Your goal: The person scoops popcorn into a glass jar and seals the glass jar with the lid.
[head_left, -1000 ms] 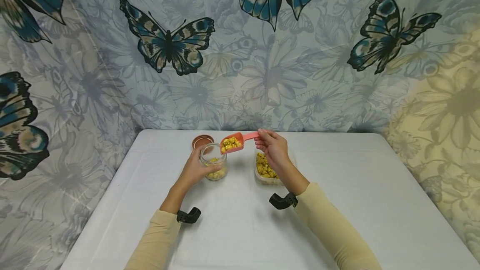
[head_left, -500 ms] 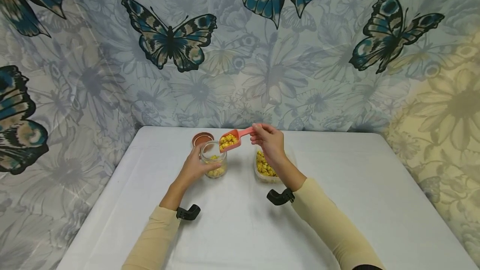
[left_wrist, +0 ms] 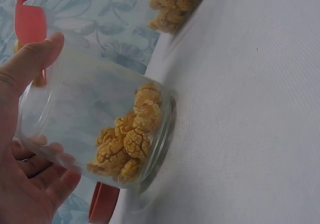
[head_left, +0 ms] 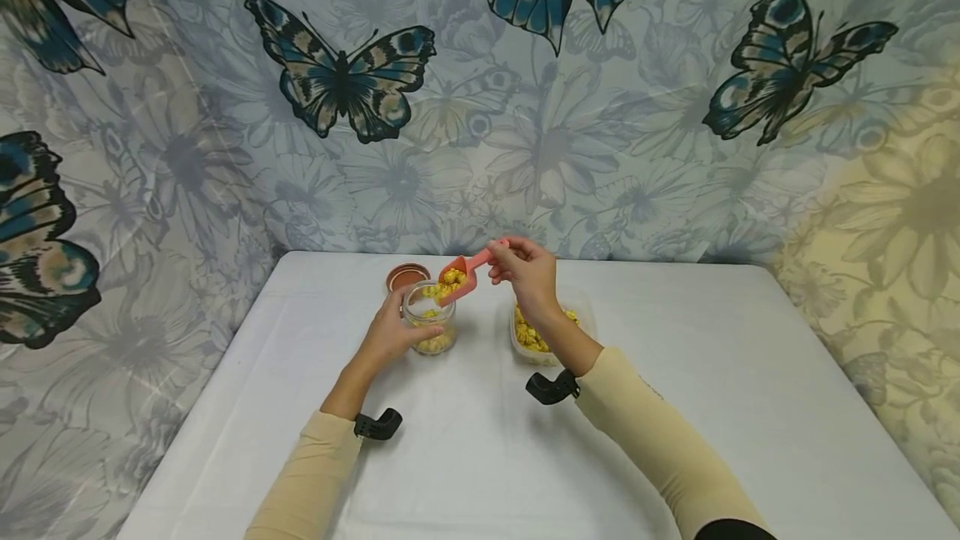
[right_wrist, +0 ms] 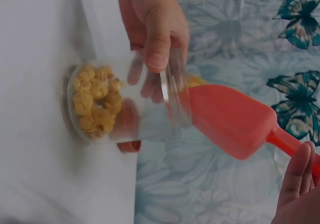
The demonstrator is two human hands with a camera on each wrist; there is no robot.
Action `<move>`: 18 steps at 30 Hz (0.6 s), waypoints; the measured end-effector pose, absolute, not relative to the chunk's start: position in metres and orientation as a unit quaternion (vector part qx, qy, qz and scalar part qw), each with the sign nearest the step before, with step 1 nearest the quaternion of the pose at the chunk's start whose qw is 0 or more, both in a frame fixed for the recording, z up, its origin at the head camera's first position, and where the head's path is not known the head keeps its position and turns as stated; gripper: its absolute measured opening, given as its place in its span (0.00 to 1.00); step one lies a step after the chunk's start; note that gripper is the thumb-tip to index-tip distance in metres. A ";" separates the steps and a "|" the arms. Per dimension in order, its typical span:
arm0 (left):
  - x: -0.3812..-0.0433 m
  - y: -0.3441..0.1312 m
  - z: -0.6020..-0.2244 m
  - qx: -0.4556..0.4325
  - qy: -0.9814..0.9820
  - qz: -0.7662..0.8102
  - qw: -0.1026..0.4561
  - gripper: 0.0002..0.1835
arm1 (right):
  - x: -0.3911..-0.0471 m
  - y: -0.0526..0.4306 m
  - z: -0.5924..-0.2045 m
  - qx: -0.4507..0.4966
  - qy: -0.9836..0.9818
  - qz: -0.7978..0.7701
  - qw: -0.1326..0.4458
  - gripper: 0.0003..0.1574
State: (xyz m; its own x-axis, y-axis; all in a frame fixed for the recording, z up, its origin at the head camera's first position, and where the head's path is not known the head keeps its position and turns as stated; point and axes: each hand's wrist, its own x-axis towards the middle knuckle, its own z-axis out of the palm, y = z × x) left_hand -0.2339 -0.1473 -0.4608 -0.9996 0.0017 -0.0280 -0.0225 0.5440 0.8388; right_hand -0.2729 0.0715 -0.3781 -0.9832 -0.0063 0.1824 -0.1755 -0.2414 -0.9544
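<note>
My left hand point(head_left: 393, 328) is wrapped around a clear glass jar point(left_wrist: 85, 101), thumb on one side and fingers on the other. Yellow popcorn point(left_wrist: 125, 144) covers the jar's bottom. By its handle, my right hand point(head_left: 529, 275) pinches a red scoop point(head_left: 463, 273), which is tilted down with its lip at the jar's mouth. Popcorn pieces point(head_left: 451, 280) lie in the scoop, and some are at its lip over the opening. Under my right forearm stands a clear plastic container point(head_left: 551, 359) of popcorn, partly hidden by the arm.
A reddish-brown round lid point(head_left: 406, 275) lies on the white-covered table point(head_left: 465, 457), just behind the jar. Behind the table's far edge hangs a floral cloth with butterflies point(head_left: 341, 82).
My right hand has risen and moved left, tipping the scoop more steeply. Popcorn has slid toward the scoop's lip over the jar. The left hand keeps its grip on the jar.
</note>
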 end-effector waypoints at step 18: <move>-0.232 -0.146 -0.462 0.000 0.884 0.468 -0.006 0.50 | -0.268 0.078 -0.366 0.067 -0.620 0.780 0.045 0.13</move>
